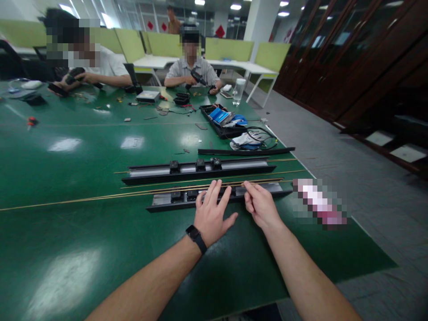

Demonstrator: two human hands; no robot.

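My left hand (214, 214), with a dark watch on its wrist, lies with fingers spread over thin brass-coloured rods (100, 196) and the nearer black rail (167, 206). Nothing is gripped in it. To its right, my right hand (261, 205) is closed, thumb and forefinger pinching the end part of a thin brass rod (243, 184) above that same rail. Small black blocks (176, 195) sit in the rail's silvery channel, partly hidden by my hands. Just behind, a second black rail (199, 171) carries several black blocks (199, 165), and further thin rods lie alongside.
A dark strip (245, 151) lies behind the rails. Beyond it are gloves (246, 140), cables and a black tray (214, 121) with blue items. Two people sit across the green table (83, 165), handling tools. A clear cup (238, 91) stands far right; a blurred-out item lies at right.
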